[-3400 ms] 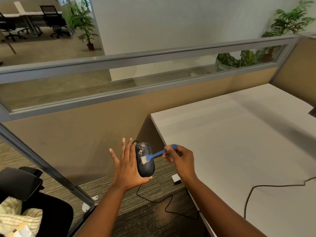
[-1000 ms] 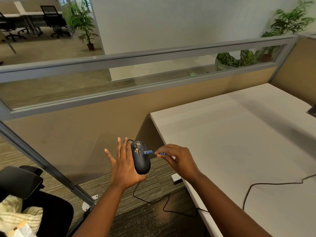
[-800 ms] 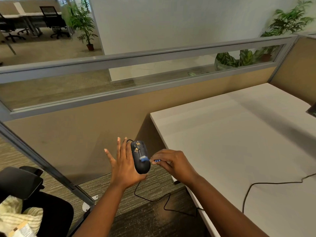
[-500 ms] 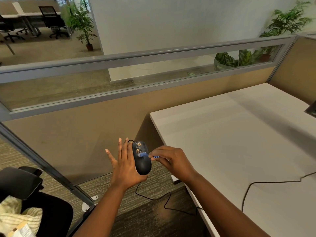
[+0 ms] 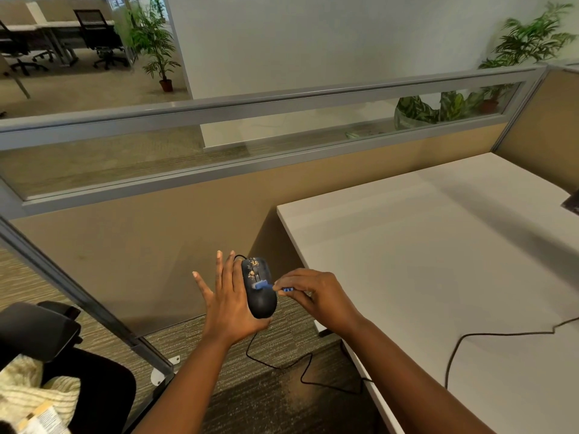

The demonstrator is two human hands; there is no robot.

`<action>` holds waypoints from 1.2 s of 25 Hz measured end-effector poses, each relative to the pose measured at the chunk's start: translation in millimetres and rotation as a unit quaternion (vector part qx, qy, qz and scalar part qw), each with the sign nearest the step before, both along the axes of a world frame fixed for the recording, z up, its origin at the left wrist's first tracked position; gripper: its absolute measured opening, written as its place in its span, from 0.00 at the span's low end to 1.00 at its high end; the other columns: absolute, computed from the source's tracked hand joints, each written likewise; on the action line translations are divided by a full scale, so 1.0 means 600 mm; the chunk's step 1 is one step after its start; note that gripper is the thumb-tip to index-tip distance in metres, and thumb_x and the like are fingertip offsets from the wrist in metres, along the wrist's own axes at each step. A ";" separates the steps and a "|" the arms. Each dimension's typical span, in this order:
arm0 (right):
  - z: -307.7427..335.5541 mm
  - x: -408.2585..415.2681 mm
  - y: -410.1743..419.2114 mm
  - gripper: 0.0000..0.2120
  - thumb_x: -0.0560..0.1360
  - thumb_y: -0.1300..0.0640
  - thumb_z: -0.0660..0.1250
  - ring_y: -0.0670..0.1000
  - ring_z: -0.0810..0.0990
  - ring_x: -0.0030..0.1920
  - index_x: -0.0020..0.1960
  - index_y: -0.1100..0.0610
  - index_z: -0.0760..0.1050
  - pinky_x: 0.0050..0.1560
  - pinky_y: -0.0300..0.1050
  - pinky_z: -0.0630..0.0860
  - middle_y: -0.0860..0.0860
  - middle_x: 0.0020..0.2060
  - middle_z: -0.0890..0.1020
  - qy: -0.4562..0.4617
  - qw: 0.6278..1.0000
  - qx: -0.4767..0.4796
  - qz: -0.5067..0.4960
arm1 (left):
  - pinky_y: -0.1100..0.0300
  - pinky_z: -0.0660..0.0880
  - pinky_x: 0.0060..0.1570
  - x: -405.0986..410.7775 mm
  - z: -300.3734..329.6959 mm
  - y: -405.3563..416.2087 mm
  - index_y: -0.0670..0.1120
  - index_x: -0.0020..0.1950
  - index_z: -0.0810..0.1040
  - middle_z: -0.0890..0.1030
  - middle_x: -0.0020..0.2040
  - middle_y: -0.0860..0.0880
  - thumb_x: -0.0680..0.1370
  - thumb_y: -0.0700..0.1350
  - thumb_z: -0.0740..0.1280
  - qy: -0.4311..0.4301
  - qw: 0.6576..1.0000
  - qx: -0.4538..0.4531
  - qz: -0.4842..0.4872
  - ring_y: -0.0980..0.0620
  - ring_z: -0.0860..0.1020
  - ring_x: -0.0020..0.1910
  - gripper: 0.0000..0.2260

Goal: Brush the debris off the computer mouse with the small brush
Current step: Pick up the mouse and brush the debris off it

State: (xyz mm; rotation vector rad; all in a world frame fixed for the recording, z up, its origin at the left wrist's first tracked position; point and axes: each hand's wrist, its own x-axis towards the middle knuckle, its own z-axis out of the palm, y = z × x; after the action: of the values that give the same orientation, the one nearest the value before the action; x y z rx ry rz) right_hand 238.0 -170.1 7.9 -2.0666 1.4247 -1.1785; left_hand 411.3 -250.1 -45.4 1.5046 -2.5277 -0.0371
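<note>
A black wired computer mouse rests upright against my left hand, held over the floor just left of the desk. The palm and thumb grip it while the fingers stretch straight up. Tan crumbs of debris speckle the mouse's upper half near the buttons and wheel. My right hand pinches a small blue brush by its handle. The brush head lies on the mouse's middle, just below the debris.
A white desk fills the right side, its left edge close to my right wrist. The mouse's cable hangs down over the carpet and runs onto the desk. A tan partition with a glass strip stands behind. A black chair sits at lower left.
The brush has stroked up and down the mouse's face over the last second, and its head now sits mid-mouse. My left hand has kept the mouse nearly still.
</note>
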 end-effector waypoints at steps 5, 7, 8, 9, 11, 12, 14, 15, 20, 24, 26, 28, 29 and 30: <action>0.001 -0.006 0.005 0.07 0.73 0.61 0.67 0.44 0.79 0.45 0.49 0.58 0.80 0.48 0.36 0.75 0.55 0.45 0.84 -0.024 0.998 0.059 0.005 | 0.32 0.33 0.63 0.008 -0.002 -0.002 0.37 0.73 0.55 0.54 0.75 0.40 0.55 0.69 0.71 0.017 1.000 0.003 0.014 0.45 0.38 0.74 0.57; 0.003 -0.008 0.004 0.06 0.73 0.61 0.67 0.43 0.80 0.43 0.49 0.58 0.80 0.45 0.35 0.76 0.52 0.43 0.83 -0.064 0.995 0.068 -0.035 | 0.32 0.32 0.62 0.009 -0.002 -0.003 0.38 0.73 0.54 0.53 0.76 0.40 0.55 0.70 0.71 0.013 1.000 0.006 0.015 0.45 0.36 0.73 0.58; 0.003 -0.006 0.003 0.06 0.73 0.61 0.67 0.44 0.81 0.42 0.48 0.58 0.80 0.44 0.33 0.77 0.51 0.42 0.83 -0.107 0.990 0.069 -0.066 | 0.32 0.32 0.62 0.008 -0.002 -0.003 0.38 0.73 0.53 0.52 0.76 0.41 0.55 0.70 0.71 0.005 1.000 0.007 0.014 0.46 0.35 0.73 0.58; 0.003 -0.003 0.001 0.06 0.73 0.62 0.66 0.44 0.82 0.41 0.48 0.58 0.80 0.43 0.32 0.78 0.51 0.41 0.83 -0.159 0.980 0.073 -0.092 | 0.32 0.32 0.62 0.007 -0.002 -0.002 0.38 0.73 0.52 0.51 0.76 0.41 0.55 0.70 0.71 -0.002 1.000 0.007 0.012 0.46 0.34 0.72 0.59; 0.003 0.008 -0.003 0.05 0.73 0.61 0.66 0.43 0.83 0.39 0.47 0.59 0.80 0.42 0.33 0.79 0.51 0.39 0.83 -0.221 0.964 0.099 -0.106 | 0.31 0.33 0.63 0.003 -0.001 -0.001 0.38 0.74 0.51 0.50 0.76 0.42 0.56 0.70 0.70 -0.006 1.000 0.007 0.010 0.47 0.32 0.72 0.59; 0.000 0.012 -0.005 0.05 0.73 0.61 0.67 0.42 0.83 0.38 0.47 0.59 0.80 0.42 0.33 0.79 0.51 0.38 0.83 -0.217 0.964 0.112 -0.104 | 0.31 0.33 0.63 0.002 -0.001 -0.001 0.38 0.74 0.51 0.50 0.76 0.41 0.56 0.69 0.71 0.000 1.000 0.009 0.007 0.47 0.33 0.72 0.58; -0.004 0.015 -0.005 0.05 0.73 0.60 0.67 0.41 0.82 0.36 0.47 0.59 0.80 0.42 0.33 0.80 0.52 0.37 0.83 -0.192 0.967 0.120 -0.117 | 0.31 0.33 0.63 0.001 0.000 -0.001 0.38 0.73 0.52 0.51 0.76 0.41 0.55 0.69 0.71 0.009 1.000 0.014 0.004 0.47 0.34 0.72 0.58; -0.005 0.013 -0.006 0.05 0.73 0.60 0.67 0.41 0.82 0.36 0.47 0.59 0.80 0.41 0.33 0.79 0.52 0.37 0.83 -0.190 0.965 0.113 -0.140 | 0.31 0.33 0.63 0.001 0.000 -0.001 0.38 0.73 0.52 0.51 0.76 0.41 0.55 0.69 0.71 0.006 1.000 0.012 0.006 0.46 0.34 0.73 0.58; -0.003 0.000 -0.009 0.05 0.74 0.59 0.67 0.46 0.83 0.37 0.47 0.57 0.80 0.41 0.37 0.81 0.52 0.37 0.83 -0.226 0.942 0.078 -0.235 | 0.32 0.32 0.62 0.006 0.001 -0.006 0.38 0.74 0.51 0.51 0.76 0.41 0.55 0.70 0.70 0.005 1.000 0.010 0.010 0.46 0.34 0.73 0.60; -0.002 0.018 -0.010 0.05 0.72 0.59 0.68 0.45 0.84 0.36 0.46 0.59 0.81 0.39 0.35 0.80 0.53 0.36 0.84 -0.253 0.945 0.137 -0.153 | 0.33 0.32 0.63 0.002 0.001 -0.004 0.38 0.74 0.51 0.51 0.76 0.41 0.56 0.69 0.71 0.024 1.000 0.004 0.003 0.47 0.34 0.72 0.59; -0.006 0.017 -0.010 0.05 0.72 0.60 0.68 0.44 0.83 0.36 0.46 0.60 0.80 0.38 0.34 0.80 0.54 0.37 0.84 -0.243 0.947 0.153 -0.146 | 0.33 0.32 0.63 0.000 0.003 -0.003 0.37 0.73 0.52 0.53 0.76 0.41 0.55 0.69 0.72 0.034 0.999 0.003 0.001 0.46 0.37 0.73 0.59; -0.005 0.008 -0.010 0.05 0.72 0.60 0.68 0.46 0.84 0.37 0.46 0.60 0.80 0.38 0.35 0.80 0.56 0.37 0.84 -0.247 0.943 0.150 -0.167 | 0.31 0.33 0.63 0.001 0.004 -0.003 0.37 0.73 0.52 0.53 0.76 0.40 0.55 0.68 0.73 0.035 0.999 0.001 0.000 0.45 0.38 0.73 0.59; -0.005 0.003 -0.010 0.05 0.73 0.59 0.68 0.48 0.84 0.37 0.46 0.60 0.80 0.38 0.35 0.80 0.56 0.37 0.84 -0.248 0.940 0.139 -0.191 | 0.31 0.34 0.63 0.002 0.004 -0.003 0.37 0.74 0.52 0.53 0.76 0.41 0.55 0.68 0.73 0.033 0.999 -0.002 -0.001 0.45 0.38 0.73 0.59; -0.004 -0.002 -0.011 0.05 0.73 0.59 0.68 0.48 0.84 0.37 0.45 0.59 0.80 0.38 0.35 0.80 0.55 0.36 0.84 -0.251 0.935 0.122 -0.220 | 0.31 0.34 0.63 0.003 0.004 -0.003 0.37 0.74 0.51 0.53 0.76 0.41 0.55 0.68 0.73 0.032 0.999 -0.004 -0.002 0.45 0.38 0.73 0.60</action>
State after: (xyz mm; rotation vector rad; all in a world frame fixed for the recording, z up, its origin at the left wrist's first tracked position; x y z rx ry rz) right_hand 236.9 -177.0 5.4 -1.1883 1.6985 -1.4704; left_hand 412.9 -252.1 -42.8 1.4727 -2.4784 -0.0743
